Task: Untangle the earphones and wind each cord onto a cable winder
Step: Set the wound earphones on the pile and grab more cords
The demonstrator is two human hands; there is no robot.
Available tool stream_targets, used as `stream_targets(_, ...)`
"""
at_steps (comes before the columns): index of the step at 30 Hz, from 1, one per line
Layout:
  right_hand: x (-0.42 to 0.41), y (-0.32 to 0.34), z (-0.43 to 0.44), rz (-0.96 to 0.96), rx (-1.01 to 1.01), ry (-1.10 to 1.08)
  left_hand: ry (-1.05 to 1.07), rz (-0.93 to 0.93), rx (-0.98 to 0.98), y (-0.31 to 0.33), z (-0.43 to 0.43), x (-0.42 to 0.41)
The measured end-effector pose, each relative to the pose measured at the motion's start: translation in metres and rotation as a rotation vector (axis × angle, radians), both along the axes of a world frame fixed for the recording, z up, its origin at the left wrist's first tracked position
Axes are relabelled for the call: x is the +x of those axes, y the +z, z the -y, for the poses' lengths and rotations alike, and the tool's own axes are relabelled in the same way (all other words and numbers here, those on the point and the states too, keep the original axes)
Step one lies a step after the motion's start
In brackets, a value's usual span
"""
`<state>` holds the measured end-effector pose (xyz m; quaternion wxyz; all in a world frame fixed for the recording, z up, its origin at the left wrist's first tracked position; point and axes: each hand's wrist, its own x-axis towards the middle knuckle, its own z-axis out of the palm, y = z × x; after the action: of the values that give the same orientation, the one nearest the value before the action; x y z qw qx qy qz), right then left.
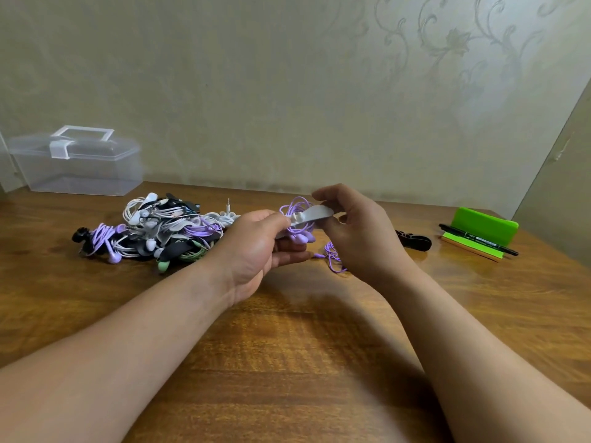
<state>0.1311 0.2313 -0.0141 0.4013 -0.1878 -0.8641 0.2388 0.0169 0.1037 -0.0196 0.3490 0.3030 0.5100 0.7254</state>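
Observation:
A grey cable winder is held above the table between both hands. My left hand pinches its left end, and my right hand grips its right end with curled fingers. Purple earphones are bunched around the winder, their loose cord trailing down to the table under my right hand. A tangled pile of earphones, white, purple, black and green, lies on the table to the left of my hands.
A clear plastic box with a handle stands at the back left against the wall. A black winder lies right of my hands. Further right are green sticky notes and a black marker. The wooden table spreads below my arms.

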Motion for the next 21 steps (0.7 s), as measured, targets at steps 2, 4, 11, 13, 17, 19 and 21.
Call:
stream_targets(2,0.000,-0.001,0.000,0.036,0.159,-0.055,0.012,-0.016,0.008,-0.002,-0.001,0.000)
stream_targets(4,-0.001,0.001,0.002,0.066,0.298,-0.123,0.021,-0.027,0.009,-0.004,-0.002,0.001)
stream_targets(11,-0.004,0.007,0.010,0.135,-0.064,-0.083,0.047,-0.037,0.043,-0.008,-0.007,0.000)
stream_targets(13,-0.004,0.005,0.009,0.119,-0.223,-0.057,0.073,-0.037,0.043,-0.009,-0.009,-0.002)
stream_targets(17,-0.004,0.007,0.008,0.134,-0.335,-0.055,0.146,-0.083,0.079,-0.011,-0.011,-0.003)
stream_targets(19,-0.003,0.009,0.010,0.129,-0.405,-0.048,0.191,-0.116,0.094,-0.012,-0.012,-0.003)
stream_targets(21,-0.003,0.011,0.012,0.136,-0.435,-0.036,0.229,-0.147,0.103,-0.013,-0.012,-0.004)
